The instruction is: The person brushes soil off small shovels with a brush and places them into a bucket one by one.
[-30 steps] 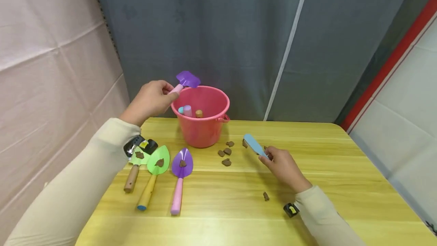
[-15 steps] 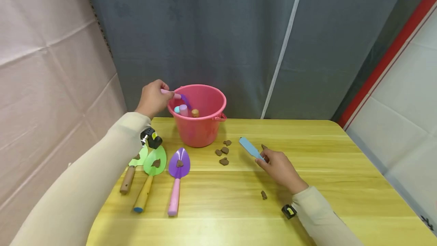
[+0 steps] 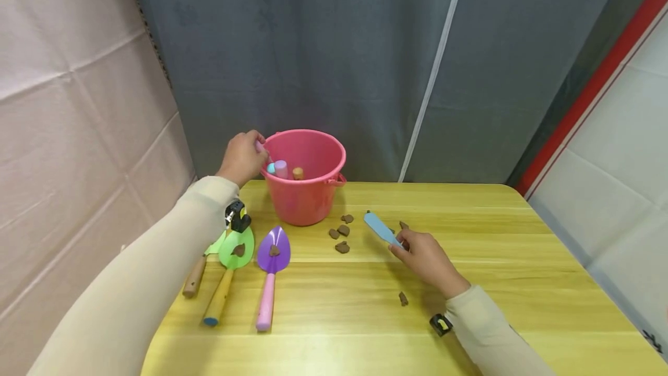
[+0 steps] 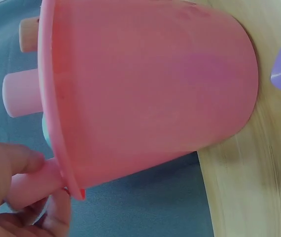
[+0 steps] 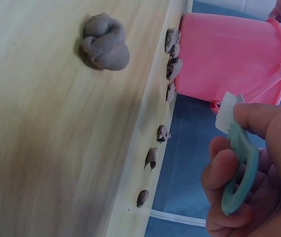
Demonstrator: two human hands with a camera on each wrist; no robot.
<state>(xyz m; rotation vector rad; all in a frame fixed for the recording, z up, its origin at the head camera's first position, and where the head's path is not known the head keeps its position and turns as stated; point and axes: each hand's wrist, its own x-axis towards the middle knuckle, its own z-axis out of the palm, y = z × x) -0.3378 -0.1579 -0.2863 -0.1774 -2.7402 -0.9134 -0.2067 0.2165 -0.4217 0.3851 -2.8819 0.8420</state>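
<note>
At the left rim of the pink bucket (image 3: 302, 202), my left hand (image 3: 244, 158) pinches the pink handle (image 4: 37, 182) of a purple-bladed toy shovel. Its blade is hidden inside the bucket. Other handle ends stick up there: a lilac one (image 3: 280, 169), a light blue one (image 3: 271, 168) and a brown one (image 3: 298, 173). My right hand (image 3: 425, 257) grips a small light blue brush (image 3: 379, 228) above the table. Pale bristles (image 5: 226, 113) show in the right wrist view. Brown clay-like lumps (image 3: 342, 247) lie between bucket and brush.
On the left of the wooden table (image 3: 334, 318) lie a purple trowel (image 3: 273, 237), a green trowel (image 3: 221, 300) with a yellow handle, and another with a brown handle (image 3: 195, 277); my left forearm partly covers it. One lump (image 3: 403, 299) sits nearer me. A grey curtain (image 3: 334, 62) hangs behind.
My left hand has lowered the purple shovel from above the rim, blade first, into the bucket's left side. My right hand has tilted the brush slightly, staying in nearly the same place.
</note>
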